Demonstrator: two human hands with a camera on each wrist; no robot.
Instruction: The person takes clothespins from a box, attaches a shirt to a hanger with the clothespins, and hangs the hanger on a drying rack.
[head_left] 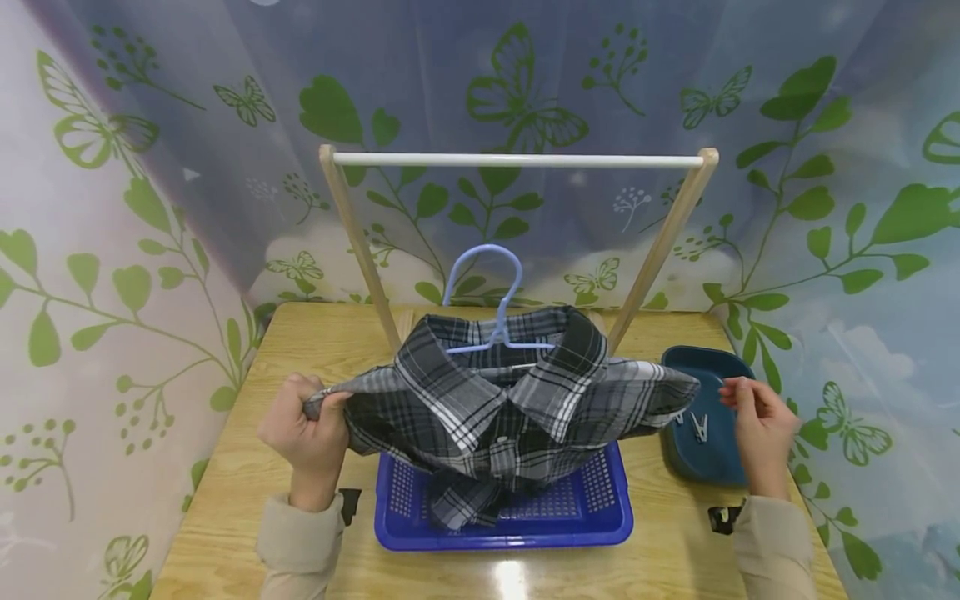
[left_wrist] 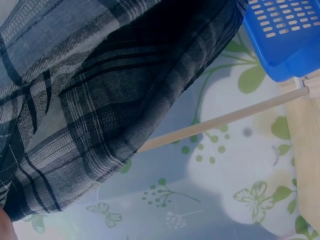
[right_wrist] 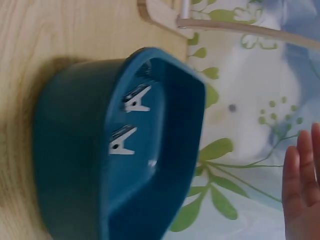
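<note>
Your left hand (head_left: pixel 307 437) has its grip curled tight around the end of the shirt's (head_left: pixel 498 400) left shoulder, pinching the plaid cloth into a bunch. The shirt sits on a light blue hanger (head_left: pixel 491 304), whose hook stands up out of the collar, and it hangs in the air with its lower part dropping into the blue basket (head_left: pixel 592 521) on the counter (head_left: pixel 300 342). From your left wrist the cloth (left_wrist: pixel 100 95) fills most of the view, with a corner of the basket (left_wrist: pixel 287 35) above it.

Your right hand (head_left: pixel 757 417) is off the shirt, just past its right shoulder, over the dark teal bowl (head_left: pixel 712 462). Its grip is spread and relaxed, fingers loosely extended and holding nothing. In the right wrist view two white clothespins (right_wrist: pixel 130 120) lie inside the bowl (right_wrist: pixel 70 150), and your straight fingers (right_wrist: pixel 302 185) show at the edge.

Behind the shirt stands a wooden rack with a white rail (head_left: pixel 517 160), well above the hanger's hook.
</note>
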